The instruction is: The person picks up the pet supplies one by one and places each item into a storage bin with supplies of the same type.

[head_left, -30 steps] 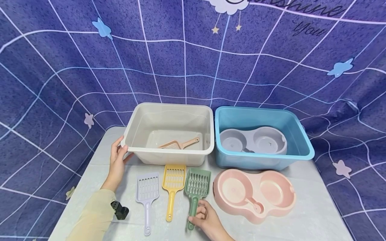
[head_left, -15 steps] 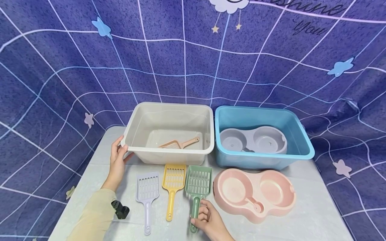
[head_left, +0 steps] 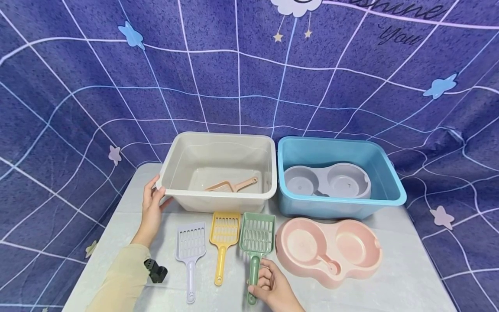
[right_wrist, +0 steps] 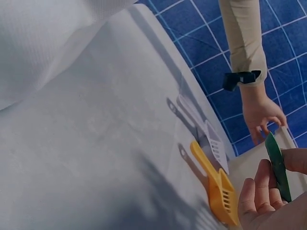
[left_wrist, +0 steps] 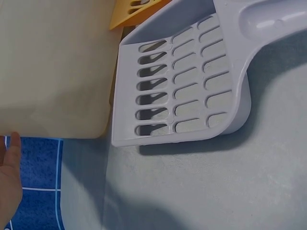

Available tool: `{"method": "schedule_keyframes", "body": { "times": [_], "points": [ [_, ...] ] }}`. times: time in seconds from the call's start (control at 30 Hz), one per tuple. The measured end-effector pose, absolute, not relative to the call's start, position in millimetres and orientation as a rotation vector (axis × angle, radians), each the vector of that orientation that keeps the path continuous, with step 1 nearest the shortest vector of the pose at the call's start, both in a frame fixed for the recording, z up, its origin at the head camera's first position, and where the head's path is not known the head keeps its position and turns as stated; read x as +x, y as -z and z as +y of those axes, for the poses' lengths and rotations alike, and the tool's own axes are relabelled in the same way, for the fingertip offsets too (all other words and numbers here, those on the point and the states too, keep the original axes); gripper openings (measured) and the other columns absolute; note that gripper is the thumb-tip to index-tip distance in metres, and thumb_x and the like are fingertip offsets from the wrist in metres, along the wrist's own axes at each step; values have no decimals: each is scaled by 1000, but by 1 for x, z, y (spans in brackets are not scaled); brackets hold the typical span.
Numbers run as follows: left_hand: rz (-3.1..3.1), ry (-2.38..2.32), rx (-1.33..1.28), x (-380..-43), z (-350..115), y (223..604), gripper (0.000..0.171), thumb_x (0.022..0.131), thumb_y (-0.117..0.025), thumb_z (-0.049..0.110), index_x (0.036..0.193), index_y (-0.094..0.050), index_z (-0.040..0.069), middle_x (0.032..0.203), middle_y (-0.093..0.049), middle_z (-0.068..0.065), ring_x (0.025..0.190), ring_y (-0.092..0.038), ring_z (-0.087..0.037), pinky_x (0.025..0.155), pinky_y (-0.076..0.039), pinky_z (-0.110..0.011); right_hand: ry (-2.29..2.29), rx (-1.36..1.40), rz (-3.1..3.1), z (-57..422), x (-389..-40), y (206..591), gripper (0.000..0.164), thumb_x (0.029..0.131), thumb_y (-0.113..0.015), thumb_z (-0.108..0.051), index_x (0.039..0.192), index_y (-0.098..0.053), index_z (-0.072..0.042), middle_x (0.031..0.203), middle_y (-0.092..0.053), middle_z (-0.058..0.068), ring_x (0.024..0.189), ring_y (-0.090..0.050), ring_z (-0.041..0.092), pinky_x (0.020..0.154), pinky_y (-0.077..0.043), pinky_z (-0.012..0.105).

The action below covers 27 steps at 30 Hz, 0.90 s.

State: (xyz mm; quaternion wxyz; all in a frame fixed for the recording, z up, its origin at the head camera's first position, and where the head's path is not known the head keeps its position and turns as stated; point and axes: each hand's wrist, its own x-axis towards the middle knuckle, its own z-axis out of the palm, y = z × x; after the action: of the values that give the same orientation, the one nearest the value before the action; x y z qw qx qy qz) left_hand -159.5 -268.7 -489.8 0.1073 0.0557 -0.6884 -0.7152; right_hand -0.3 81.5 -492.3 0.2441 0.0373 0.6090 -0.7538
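My right hand point(head_left: 270, 284) pinches the handle of a green slotted litter scoop point(head_left: 254, 269), thumb on one side and fingers on the other. In the right wrist view the scoop's handle point(right_wrist: 278, 165) shows edge-on between thumb and fingers. At the front left corner of a beige litter box point(head_left: 218, 195), my left hand point(head_left: 151, 212) grips the rim. Inside that box lies a small tan scoop point(head_left: 243, 185). Before the box, a yellow scoop point(head_left: 221, 260) and a lavender scoop point(head_left: 190, 273) lie side by side, handles toward me.
To the right stands a blue litter box point(head_left: 323, 210) with a grey-lavender double bowl point(head_left: 320, 182) inside. A pink double bowl point(head_left: 331, 236) sits in front of it, right of my right hand. A starry purple cloth point(head_left: 249, 78) hangs behind the table point(head_left: 409, 268).
The green scoop has shifted slightly right in my right hand, its head a little farther up the view and its handle end nearer me. My left hand stays on the rim.
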Motion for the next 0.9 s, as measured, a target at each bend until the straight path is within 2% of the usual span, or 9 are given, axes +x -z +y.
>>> {"method": "schedule_keyframes", "body": {
  "times": [0.23,0.47,0.63,0.9],
  "points": [
    [-2027,2105,160,-159,-270,492,49,108,-37,22,156,-25,20,141,-38,-3,124,-43,-16,109,-43,-41,2078,69,1675,84,1,486,80,83,-71,6,144,-19,17,92,-48,1,74,-43,6,63,-41,13],
    [-2043,2078,148,-159,-270,492,49,108,-38,27,155,-26,22,145,-36,-3,125,-43,-15,103,-47,-28,2074,54,1670,88,2,475,78,83,-70,7,144,-21,14,94,-41,2,77,-40,7,64,-40,13],
    [-2042,2076,133,-159,-270,492,49,108,-39,29,155,-27,22,146,-35,-4,127,-42,-21,101,-48,-24,2077,15,1661,89,3,469,74,84,-70,7,141,-23,13,95,-36,3,79,-37,7,65,-37,14],
    [-2020,2098,160,-161,-267,491,49,108,-38,24,155,-25,21,144,-36,-5,126,-42,-21,101,-48,-27,2006,-139,1857,91,-3,462,66,83,-72,5,135,-33,11,95,-47,4,78,-45,8,68,-42,14]
  ]
}}
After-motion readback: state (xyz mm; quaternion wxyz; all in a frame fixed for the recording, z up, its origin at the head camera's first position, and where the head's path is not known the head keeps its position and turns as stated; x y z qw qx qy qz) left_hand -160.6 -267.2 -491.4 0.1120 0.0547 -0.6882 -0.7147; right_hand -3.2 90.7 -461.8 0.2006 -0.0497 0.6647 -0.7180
